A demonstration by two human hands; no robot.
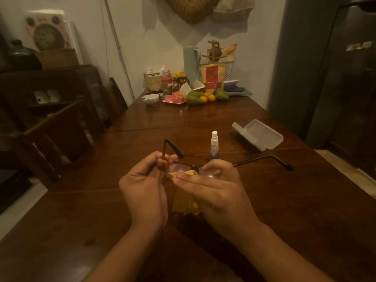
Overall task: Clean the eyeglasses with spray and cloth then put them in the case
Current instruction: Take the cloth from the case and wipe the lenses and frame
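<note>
Left hand point(145, 180) is gripping the eyeglasses point(193, 165) at one hinge, fingers curled, above the desk point(305, 210). Right hand point(215, 184) is pinching the yellow cloth point(185, 202) onto a lens. Spray bottle point(214, 144) is standing just behind, with the open case point(262, 135) lying beyond it.

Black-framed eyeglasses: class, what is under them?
A yellow cleaning cloth shows beneath the black-framed eyeglasses, hanging down between the hands. The right hand and left hand cover part of it.

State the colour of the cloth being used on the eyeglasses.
The cloth is yellow; the head view shows it best.
</note>
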